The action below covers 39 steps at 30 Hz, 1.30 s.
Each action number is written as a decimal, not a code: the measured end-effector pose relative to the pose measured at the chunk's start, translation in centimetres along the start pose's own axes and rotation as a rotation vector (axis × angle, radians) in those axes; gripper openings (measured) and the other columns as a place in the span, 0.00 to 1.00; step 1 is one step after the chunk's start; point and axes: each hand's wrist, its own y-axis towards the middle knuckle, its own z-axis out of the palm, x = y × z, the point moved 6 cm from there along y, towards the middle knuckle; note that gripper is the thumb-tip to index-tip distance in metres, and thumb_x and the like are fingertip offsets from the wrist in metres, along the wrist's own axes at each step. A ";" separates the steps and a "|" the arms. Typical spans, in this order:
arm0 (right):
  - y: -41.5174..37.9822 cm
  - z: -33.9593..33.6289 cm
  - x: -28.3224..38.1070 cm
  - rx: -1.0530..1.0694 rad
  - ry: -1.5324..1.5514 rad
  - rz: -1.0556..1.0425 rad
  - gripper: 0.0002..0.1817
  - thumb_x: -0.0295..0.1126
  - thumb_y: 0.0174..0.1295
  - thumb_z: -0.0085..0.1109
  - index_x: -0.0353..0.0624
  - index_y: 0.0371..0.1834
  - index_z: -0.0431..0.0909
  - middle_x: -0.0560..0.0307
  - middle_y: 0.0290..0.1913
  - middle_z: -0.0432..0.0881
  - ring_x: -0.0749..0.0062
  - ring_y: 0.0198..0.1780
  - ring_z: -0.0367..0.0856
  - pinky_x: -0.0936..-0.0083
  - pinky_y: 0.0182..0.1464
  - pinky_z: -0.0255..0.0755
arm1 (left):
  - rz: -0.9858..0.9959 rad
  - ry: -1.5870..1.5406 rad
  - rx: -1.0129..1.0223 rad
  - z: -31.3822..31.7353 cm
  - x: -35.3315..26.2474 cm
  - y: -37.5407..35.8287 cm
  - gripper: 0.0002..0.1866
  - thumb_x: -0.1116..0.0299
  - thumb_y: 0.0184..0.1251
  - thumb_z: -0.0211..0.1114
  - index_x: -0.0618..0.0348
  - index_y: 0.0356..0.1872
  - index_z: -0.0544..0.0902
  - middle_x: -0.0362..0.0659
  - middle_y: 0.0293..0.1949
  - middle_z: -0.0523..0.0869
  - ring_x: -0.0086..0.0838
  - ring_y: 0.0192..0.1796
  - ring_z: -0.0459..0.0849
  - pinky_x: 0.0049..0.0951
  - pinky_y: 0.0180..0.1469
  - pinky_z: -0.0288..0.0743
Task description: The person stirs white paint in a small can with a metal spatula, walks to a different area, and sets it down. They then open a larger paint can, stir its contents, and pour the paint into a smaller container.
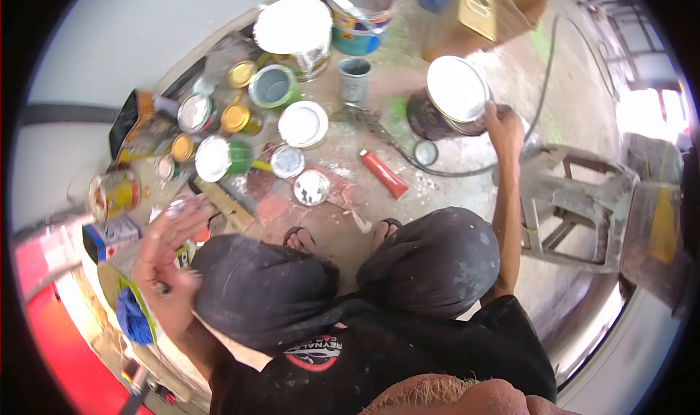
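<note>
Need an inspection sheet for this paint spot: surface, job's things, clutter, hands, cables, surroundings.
Surface: concrete floor, splashed with white and green paint.
Job's things: dark paint can tilted, its pale lid on top.
Clutter: many small cans, open and lidded, near the wall; green can; white bucket; red tube; loose lid; grey cup.
Hands: right hand grips the dark paint can's rim; left hand open, raised, holding nothing.
Cables: black cable runs across the floor past the red tube.
Surroundings: grey stool at right; cardboard box behind.
</note>
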 end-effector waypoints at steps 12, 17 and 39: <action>1.9 0.5 3.1 0.355 1.018 0.216 0.17 0.37 0.68 0.71 0.33 0.50 0.87 0.55 0.38 0.89 0.75 0.34 0.87 0.80 0.29 0.79 | 0.259 0.244 0.123 2.1 -3.5 -0.2 0.36 0.52 0.57 0.82 0.71 0.60 0.86 0.57 0.54 0.92 0.46 0.55 0.92 0.37 0.59 0.83; 2.3 -3.5 16.6 0.404 0.891 -0.180 0.09 0.34 0.68 0.74 0.42 0.42 0.85 0.62 0.38 0.86 0.82 0.39 0.83 0.80 0.37 0.83 | 0.181 0.211 0.111 1.8 -3.8 -1.3 0.41 0.43 0.61 0.78 0.73 0.61 0.85 0.60 0.55 0.92 0.46 0.58 0.91 0.41 0.66 0.79; -3.1 14.0 39.4 0.035 -0.023 -1.469 0.07 0.24 0.60 0.60 0.44 0.40 0.82 0.54 0.40 0.87 0.53 0.46 0.88 0.57 0.47 0.82 | 0.220 0.099 0.050 -1.9 -5.0 -5.1 0.39 0.52 0.57 0.82 0.79 0.60 0.84 0.67 0.52 0.90 0.51 0.52 0.93 0.42 0.56 0.86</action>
